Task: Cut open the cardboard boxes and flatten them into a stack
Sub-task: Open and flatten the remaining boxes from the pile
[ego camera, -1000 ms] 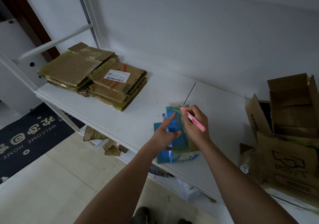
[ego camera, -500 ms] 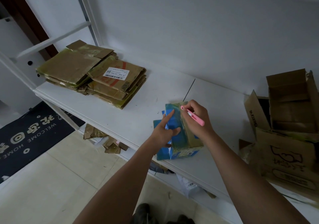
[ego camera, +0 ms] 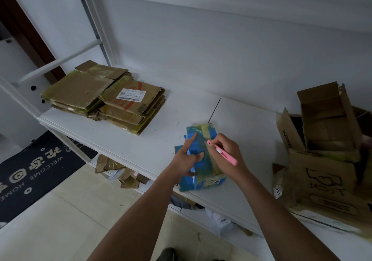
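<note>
A small blue box (ego camera: 201, 156) wrapped in yellowish tape stands near the front edge of the white shelf (ego camera: 141, 146). My left hand (ego camera: 186, 158) holds its left side, index finger stretched along the top and thumb pressing the taped face. My right hand (ego camera: 225, 154) grips a pink box cutter (ego camera: 224, 154) like a pen, its tip on the tape near the box's top middle. A stack of flattened brown boxes (ego camera: 106, 95) lies at the shelf's far left.
Opened brown cardboard boxes (ego camera: 330, 152) pile up at the right end of the shelf. Cardboard scraps (ego camera: 120, 172) lie on the lower shelf. A dark welcome mat (ego camera: 34, 170) covers the tiled floor at left. The white wall stands close behind.
The cutter tip has slid a little toward me along the tape on the box top. My left hand keeps its hold, index finger still stretched out. The head view shifted slightly.
</note>
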A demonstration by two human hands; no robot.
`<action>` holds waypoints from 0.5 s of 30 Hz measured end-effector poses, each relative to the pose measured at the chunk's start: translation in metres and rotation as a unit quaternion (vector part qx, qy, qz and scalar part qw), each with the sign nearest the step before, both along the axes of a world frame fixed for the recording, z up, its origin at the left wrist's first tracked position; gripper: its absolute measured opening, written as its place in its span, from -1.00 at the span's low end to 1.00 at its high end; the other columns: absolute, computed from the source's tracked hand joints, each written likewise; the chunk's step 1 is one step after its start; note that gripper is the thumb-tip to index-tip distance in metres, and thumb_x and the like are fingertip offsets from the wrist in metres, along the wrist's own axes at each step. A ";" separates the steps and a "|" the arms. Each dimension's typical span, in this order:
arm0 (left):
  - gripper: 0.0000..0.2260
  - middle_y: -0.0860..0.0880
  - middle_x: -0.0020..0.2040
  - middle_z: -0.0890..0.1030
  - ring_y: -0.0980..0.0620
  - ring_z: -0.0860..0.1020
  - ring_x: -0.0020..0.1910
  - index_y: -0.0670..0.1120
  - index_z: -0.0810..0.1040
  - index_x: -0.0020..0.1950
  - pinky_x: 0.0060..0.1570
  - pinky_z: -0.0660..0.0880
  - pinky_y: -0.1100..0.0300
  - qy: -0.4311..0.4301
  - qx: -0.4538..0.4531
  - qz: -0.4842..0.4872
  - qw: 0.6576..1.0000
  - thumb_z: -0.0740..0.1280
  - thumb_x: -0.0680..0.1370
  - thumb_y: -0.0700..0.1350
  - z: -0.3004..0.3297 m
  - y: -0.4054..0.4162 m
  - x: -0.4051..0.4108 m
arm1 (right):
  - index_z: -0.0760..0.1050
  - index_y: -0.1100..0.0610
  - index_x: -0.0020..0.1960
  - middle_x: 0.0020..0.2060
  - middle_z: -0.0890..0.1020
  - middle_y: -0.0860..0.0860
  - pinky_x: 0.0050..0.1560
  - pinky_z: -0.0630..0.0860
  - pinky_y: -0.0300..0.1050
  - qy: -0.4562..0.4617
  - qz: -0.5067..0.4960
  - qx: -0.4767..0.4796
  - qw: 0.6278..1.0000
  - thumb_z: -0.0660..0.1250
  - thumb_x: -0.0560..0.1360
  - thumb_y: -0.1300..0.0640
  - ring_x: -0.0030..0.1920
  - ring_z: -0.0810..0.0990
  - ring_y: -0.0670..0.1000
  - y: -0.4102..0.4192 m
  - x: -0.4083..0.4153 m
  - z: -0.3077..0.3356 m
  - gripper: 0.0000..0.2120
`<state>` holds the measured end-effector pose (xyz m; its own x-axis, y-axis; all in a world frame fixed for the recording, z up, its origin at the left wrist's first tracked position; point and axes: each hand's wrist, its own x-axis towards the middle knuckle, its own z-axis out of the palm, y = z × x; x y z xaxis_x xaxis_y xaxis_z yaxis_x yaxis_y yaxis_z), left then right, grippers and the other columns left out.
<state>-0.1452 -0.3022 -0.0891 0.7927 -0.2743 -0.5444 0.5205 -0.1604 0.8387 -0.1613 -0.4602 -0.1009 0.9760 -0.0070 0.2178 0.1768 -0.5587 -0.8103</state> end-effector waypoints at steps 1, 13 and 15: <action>-0.40 0.00 0.35 0.38 -0.11 0.47 0.30 0.36 0.18 0.50 0.19 0.51 -0.26 -0.001 0.000 0.002 1.000 0.31 0.62 -0.13 0.000 0.000 -0.001 | 0.44 0.24 -0.13 -0.27 0.57 0.01 -0.28 0.44 -0.36 0.002 0.002 0.000 1.000 0.33 0.56 0.26 -0.27 0.55 -0.11 0.001 -0.003 0.000 -0.88; -0.42 -0.04 0.27 0.54 -0.08 0.60 0.17 0.39 0.18 0.49 0.07 0.59 -0.20 -0.021 0.025 0.008 0.999 0.30 0.63 -0.12 -0.003 -0.002 -0.004 | 0.43 0.22 -0.13 -0.31 0.55 0.01 -0.35 0.42 -0.29 0.000 0.009 0.065 0.998 0.28 0.60 0.25 -0.34 0.52 -0.05 -0.007 -0.050 0.004 -0.87; -0.43 -0.01 0.23 0.56 -0.05 0.63 0.12 0.40 0.19 0.48 0.04 0.61 -0.17 -0.019 0.023 0.009 1.000 0.29 0.63 -0.12 -0.004 -0.002 -0.003 | 0.44 0.25 -0.10 -0.27 0.56 -0.10 -0.32 0.40 -0.39 -0.010 -0.020 0.074 0.997 0.28 0.60 0.26 -0.29 0.55 -0.20 -0.009 -0.042 0.006 -0.89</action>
<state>-0.1483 -0.3042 -0.0934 0.8171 -0.2354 -0.5262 0.4922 -0.1902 0.8494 -0.2033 -0.4696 -0.0947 0.9696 -0.0801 0.2311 0.1737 -0.4397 -0.8812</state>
